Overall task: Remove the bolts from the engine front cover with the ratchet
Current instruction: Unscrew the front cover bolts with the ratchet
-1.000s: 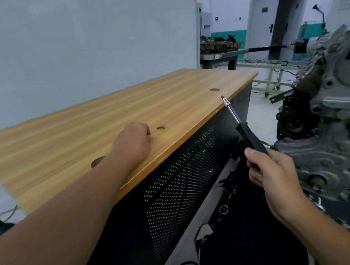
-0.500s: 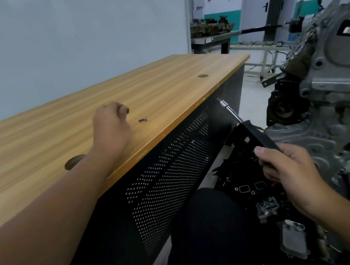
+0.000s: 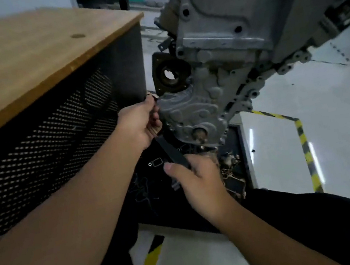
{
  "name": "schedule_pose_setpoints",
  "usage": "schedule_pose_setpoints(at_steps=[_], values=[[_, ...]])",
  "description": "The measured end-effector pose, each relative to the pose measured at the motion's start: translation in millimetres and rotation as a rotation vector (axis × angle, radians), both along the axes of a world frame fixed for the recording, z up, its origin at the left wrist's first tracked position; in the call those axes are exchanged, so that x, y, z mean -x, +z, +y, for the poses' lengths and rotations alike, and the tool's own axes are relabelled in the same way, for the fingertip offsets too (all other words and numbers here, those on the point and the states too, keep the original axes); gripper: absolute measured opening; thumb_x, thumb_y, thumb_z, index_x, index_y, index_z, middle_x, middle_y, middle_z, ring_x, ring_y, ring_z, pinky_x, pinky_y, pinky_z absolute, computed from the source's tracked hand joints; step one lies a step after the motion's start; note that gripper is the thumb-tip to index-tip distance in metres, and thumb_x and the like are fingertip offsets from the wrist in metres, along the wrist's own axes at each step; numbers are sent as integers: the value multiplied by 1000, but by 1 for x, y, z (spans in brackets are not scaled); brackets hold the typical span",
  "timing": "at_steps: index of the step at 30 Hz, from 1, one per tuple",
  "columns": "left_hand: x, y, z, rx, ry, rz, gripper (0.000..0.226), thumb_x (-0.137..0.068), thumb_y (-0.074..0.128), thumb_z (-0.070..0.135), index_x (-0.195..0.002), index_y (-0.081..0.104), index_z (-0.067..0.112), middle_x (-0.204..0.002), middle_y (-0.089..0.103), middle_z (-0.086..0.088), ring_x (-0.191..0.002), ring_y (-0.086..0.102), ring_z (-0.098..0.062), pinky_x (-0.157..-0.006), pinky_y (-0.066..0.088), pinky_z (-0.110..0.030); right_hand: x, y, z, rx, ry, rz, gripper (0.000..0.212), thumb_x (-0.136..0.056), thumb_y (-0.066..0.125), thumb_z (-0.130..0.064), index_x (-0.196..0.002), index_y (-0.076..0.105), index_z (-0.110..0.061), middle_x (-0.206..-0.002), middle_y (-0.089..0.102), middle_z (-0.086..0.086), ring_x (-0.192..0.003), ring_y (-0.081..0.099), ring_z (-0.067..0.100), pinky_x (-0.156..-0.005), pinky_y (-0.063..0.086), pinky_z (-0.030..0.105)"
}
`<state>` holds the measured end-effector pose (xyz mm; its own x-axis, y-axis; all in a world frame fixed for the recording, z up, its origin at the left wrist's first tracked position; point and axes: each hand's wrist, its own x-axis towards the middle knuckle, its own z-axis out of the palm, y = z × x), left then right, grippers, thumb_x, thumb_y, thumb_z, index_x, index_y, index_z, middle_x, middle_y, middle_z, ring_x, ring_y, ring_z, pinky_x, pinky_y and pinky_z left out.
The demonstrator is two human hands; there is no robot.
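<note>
The right hand (image 3: 201,182) is gripping the black handle of the ratchet (image 3: 172,153), fingers curled round it, thumb lying along its near side. The handle is slanting up and left toward the left hand (image 3: 139,124), which is closing its fingers round the ratchet's upper end right at the left edge of the front cover (image 3: 191,112); the tool's head is hiding behind that hand. The cover, grey and ribbed, is sitting on the lower face of the engine (image 3: 233,23), just right of the wooden bench (image 3: 23,54). No bolt is showing clearly.
</note>
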<state>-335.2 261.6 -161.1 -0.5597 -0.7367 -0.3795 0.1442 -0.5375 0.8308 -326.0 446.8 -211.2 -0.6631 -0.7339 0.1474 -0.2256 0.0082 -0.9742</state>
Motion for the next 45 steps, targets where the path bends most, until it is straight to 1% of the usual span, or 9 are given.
schedule_pose_setpoints(at_steps=[2, 4, 7, 11, 15, 23, 36, 40, 45], values=[[8, -9, -6, -113, 76, 67, 25, -104, 58, 24, -82, 59, 12, -58, 54, 3, -38, 48, -4, -40, 42, -17, -1, -7, -5, -26, -58, -39, 57, -82, 64, -49, -72, 48, 4, -63, 45, 22, -56, 45, 27, -55, 31, 33], [13, -14, -11, -190, 145, 115, 19, -105, 57, 22, -89, 60, 12, -57, 56, 3, -40, 52, -4, -41, 45, -17, -2, -14, -8, -29, -77, -84, 49, -84, 65, -45, -67, 44, -5, -57, 41, 3, -53, 40, 16, -54, 30, 31], [14, -17, -11, -330, 208, 222, 12, -105, 55, 17, -99, 62, 7, -60, 61, -1, -43, 57, -7, -45, 48, -19, -2, -24, -8, -31, -64, -85, 51, -83, 64, -50, -72, 46, -3, -62, 41, 2, -57, 41, 15, -56, 31, 36], [10, -17, -9, -435, 235, 354, 18, -108, 48, 15, -97, 58, 4, -51, 63, -5, -44, 61, -11, -46, 51, -20, -1, -25, -9, -4, -74, -69, 37, -86, 64, -46, -63, 42, -27, -58, 38, -13, -54, 37, 8, -53, 30, 27], [11, -19, 4, -412, 98, 296, 25, -108, 48, 21, -91, 58, 5, -53, 63, -3, -43, 60, -10, -44, 51, -18, -2, -23, -15, 19, -82, -120, 36, -87, 64, -43, -63, 42, -28, -57, 35, -14, -53, 32, 7, -51, 27, 22], [7, -35, -14, -437, 184, 261, 30, -109, 44, 33, -87, 54, 15, -52, 61, 0, -41, 59, -8, -39, 44, -15, 0, -23, -20, -57, -22, -169, 40, -87, 65, -34, -54, 42, -32, -52, 36, -15, -49, 34, 6, -48, 29, 18], [4, -42, -5, -503, 220, 340, 28, -110, 43, 22, -86, 52, 9, -64, 53, -1, -45, 48, -6, -41, 44, -17, -5, -23, -10, -58, -49, -120, 36, -85, 65, -38, -63, 46, -17, -55, 37, -13, -52, 35, 8, -50, 28, 21], [1, -44, -4, -511, 242, 330, 27, -109, 42, 17, -85, 52, 7, -57, 55, -3, -44, 51, -9, -42, 46, -18, -9, -24, -9, -59, -58, -100, 34, -87, 65, -33, -61, 45, -23, -52, 38, -17, -49, 35, 4, -48, 29, 15], [-2, -45, -8, -481, 295, 278, 24, -107, 39, 12, -88, 53, 5, -49, 56, -4, -38, 54, -12, -44, 48, -20, -11, -25, -10, -92, -43, -87, 34, -84, 64, -41, -58, 45, -31, -52, 38, -17, -49, 35, 4, -49, 30, 18]])
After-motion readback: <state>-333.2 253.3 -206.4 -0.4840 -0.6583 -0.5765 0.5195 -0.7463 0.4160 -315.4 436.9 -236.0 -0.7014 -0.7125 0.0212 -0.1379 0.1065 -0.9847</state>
